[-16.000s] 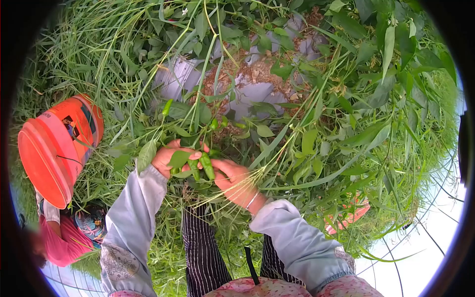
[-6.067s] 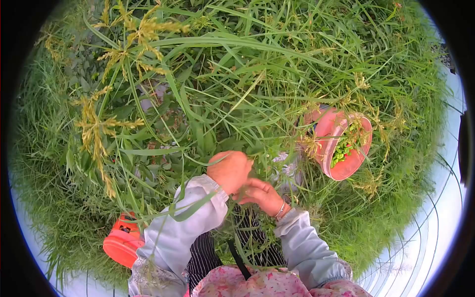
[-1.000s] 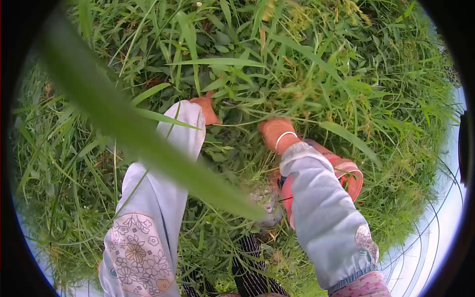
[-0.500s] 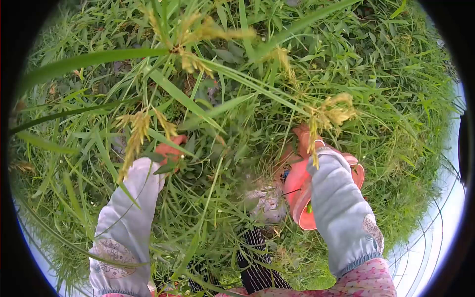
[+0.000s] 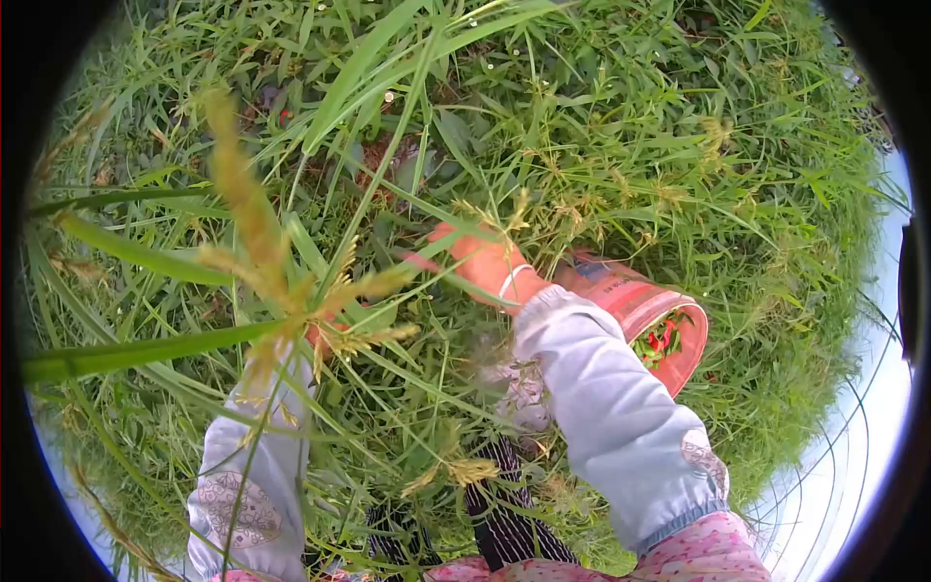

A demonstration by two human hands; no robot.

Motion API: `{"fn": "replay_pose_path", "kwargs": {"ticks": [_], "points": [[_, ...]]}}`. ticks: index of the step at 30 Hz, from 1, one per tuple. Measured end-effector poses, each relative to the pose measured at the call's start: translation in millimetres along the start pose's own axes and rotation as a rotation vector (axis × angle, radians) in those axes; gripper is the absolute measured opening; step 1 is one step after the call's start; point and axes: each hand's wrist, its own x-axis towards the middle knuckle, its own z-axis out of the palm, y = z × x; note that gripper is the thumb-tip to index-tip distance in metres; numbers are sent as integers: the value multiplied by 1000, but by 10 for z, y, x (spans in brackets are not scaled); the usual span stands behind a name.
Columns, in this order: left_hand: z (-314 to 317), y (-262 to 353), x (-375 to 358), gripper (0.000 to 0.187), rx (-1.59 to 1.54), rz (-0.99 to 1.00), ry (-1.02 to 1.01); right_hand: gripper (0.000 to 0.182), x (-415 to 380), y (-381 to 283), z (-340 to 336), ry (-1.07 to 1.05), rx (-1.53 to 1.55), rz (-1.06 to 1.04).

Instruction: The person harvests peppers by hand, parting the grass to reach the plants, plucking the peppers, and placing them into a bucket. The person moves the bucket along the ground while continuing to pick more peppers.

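My right hand [image 5: 482, 262], with a white band at the wrist, reaches into the grass left of the bucket; its fingertips are blurred and partly behind stalks. My left hand [image 5: 325, 335] is mostly hidden behind a blurred seed head and leaves, low in the plants. A pink-red bucket [image 5: 635, 296] leans tilted in the grass beside my right forearm, its mouth toward the lower right, with red and green pieces [image 5: 663, 339] inside.
Tall grass with yellow seed heads [image 5: 475, 471] crosses the foreground. Small red spots [image 5: 285, 117] show among the leaves at the upper left. My dark striped trouser legs [image 5: 499, 495] and a pale, blurred object [image 5: 527, 398] are below.
My right hand has moved left, away from the bucket. The bucket has shifted and turned, showing its contents. The near seed heads have shifted, and my left hand is more covered.
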Motion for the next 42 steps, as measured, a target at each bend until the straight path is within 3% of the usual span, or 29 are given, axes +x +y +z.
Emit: {"fn": "replay_pose_path", "kwargs": {"ticks": [2,4,6,7,9,11,13,15,17,18,19,20,22,24,25,26,29,30,31,32,35,38,42], "points": [[-77,164,26,39,95,28,-30,27,188,251,509,-56,-146,-75],[-55,196,46,41,151,34,-53,26,160,252,448,-166,-271,79],[66,65,31,41,116,37,-24,28,1,192,191,-562,-308,309],[133,-76,48,41,95,34,13,29,-159,342,154,-623,-479,193],[3,-137,95,42,353,402,-24,30,-495,570,215,-414,-445,107],[-129,5,59,43,382,474,-78,28,-485,637,305,-499,-544,148],[-118,219,-3,46,-626,241,-105,29,-458,1085,763,-448,-517,14],[-326,607,-68,46,86,49,-106,32,-537,1384,962,-422,-321,-8],[-177,462,-7,46,154,75,-105,34,-400,805,285,-420,54,72],[-43,307,40,47,189,85,-103,33,-220,370,-189,-554,247,350],[91,146,80,47,224,97,-103,32,-192,507,-43,-356,396,348],[163,16,74,47,162,90,-125,31,-160,757,243,-155,543,344],[270,-256,22,49,-63,56,-185,29,-20,293,-148,-58,854,715],[597,-580,8,51,-469,28,-54,29,195,214,40,-144,771,742],[761,-742,-1,52,-666,34,13,30,293,257,138,-188,729,753],[775,-686,-26,53,-879,27,82,40,372,515,452,-142,103,417],[525,-419,-53,50,-724,283,97,53,526,519,792,-35,42,600],[420,-339,-68,48,-155,391,126,58,617,586,768,-183,67,541],[281,-211,-101,46,419,474,147,55,635,493,690,-176,68,559],[101,27,-131,41,340,403,59,53,658,303,540,-172,72,578],[211,-114,-104,39,515,521,149,48,646,312,547,-93,179,538],[49,240,-109,46,193,112,-110,46,564,296,474,-58,179,586],[187,71,-25,46,409,376,-25,37,508,226,218,-81,45,473]]}}
